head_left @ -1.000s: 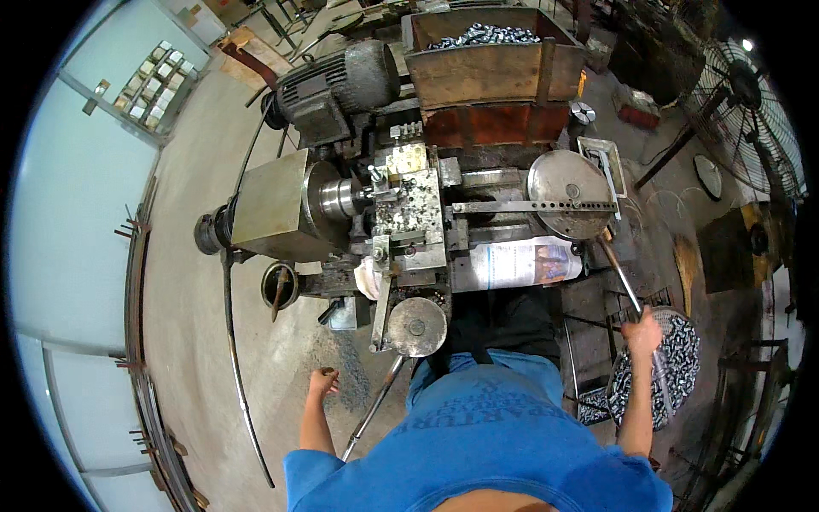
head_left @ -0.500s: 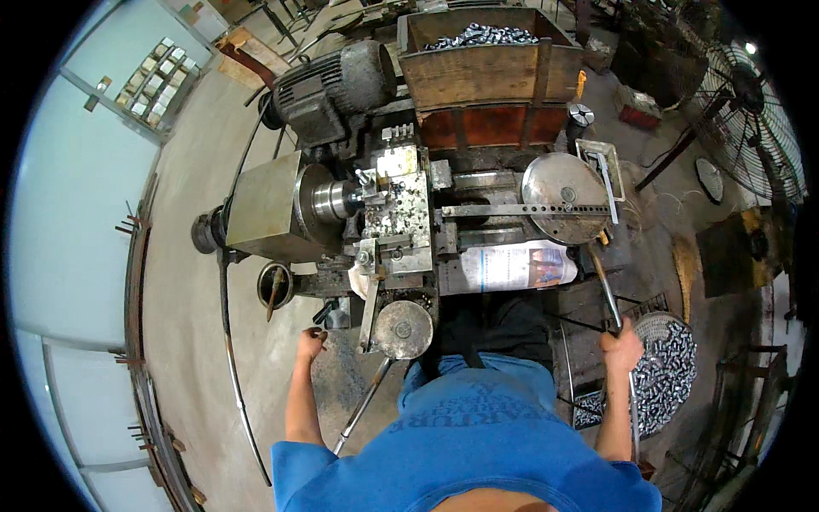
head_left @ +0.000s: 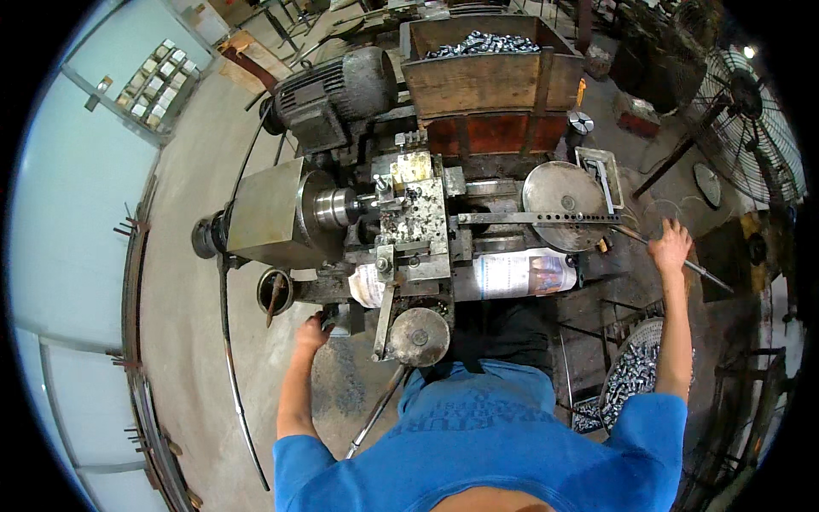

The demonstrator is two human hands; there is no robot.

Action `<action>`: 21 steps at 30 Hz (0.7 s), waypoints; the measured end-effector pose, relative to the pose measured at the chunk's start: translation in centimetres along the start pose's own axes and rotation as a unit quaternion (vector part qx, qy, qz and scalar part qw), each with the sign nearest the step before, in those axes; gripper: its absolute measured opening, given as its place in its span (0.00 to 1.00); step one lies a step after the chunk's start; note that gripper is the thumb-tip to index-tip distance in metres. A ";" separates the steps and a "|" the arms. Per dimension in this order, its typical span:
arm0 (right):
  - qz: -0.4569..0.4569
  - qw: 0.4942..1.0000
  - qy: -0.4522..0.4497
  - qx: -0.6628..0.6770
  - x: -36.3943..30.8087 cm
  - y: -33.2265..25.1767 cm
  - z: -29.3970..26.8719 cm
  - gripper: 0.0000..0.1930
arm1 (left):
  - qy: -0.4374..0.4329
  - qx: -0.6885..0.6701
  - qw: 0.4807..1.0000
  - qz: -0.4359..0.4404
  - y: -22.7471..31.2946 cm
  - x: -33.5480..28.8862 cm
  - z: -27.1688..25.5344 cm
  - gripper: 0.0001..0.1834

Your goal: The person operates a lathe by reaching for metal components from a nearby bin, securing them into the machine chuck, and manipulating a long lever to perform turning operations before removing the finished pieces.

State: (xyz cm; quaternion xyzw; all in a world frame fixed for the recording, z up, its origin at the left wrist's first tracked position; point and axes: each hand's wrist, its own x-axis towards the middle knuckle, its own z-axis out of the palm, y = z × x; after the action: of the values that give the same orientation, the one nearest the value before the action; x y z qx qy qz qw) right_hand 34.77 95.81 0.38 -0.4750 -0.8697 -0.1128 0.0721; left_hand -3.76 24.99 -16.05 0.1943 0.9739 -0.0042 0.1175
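My right hand (head_left: 671, 246) lies over a long metal lever (head_left: 711, 278) at the right of a lathe-like machine. Its fingers bend over the rod and their tips show beyond it. A round disc (head_left: 559, 192) with a perforated flat bar (head_left: 503, 218) sits just left of that lever. My left hand (head_left: 313, 331) is closed at a small black handle, mostly hidden by the fingers, beside a grey box (head_left: 339, 319). Between my hands are the tool slide (head_left: 414, 224), the spindle (head_left: 334, 207) facing it, and a smaller disc (head_left: 419, 336) with its own lever (head_left: 375, 414).
A wooden crate (head_left: 486, 81) of small metal parts stands behind the machine. More parts fill a round basket (head_left: 627, 380) at lower right. A motor (head_left: 337, 92) sits at the back, a pot (head_left: 275, 292) at left, and a fan (head_left: 744, 94) at far right.
My right hand has swung the lever outward, up and to the right. The tool slide and smaller disc have shifted right. My left hand has moved up to the black handle.
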 end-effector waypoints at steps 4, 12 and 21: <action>-0.140 0.969 0.096 0.177 -3.0 -4.6 -6.4 0.27 | 0.067 0.006 0.992 -0.107 2.7 1.2 5.1 0.25; -0.506 0.765 0.182 0.353 -8.1 -17.9 -23.8 0.24 | -0.009 -0.007 0.997 -0.077 1.4 0.7 5.2 0.21; -0.376 0.736 0.211 0.522 -19.7 -24.7 -33.7 0.16 | -0.047 -0.118 0.987 -0.095 1.4 -1.1 3.2 0.24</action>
State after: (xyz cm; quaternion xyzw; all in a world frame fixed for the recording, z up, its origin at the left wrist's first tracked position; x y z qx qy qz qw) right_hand 25.16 58.04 25.18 0.0385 -0.8624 0.2438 0.4419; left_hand -1.52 25.69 -18.81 0.0854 0.9749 0.0906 0.1843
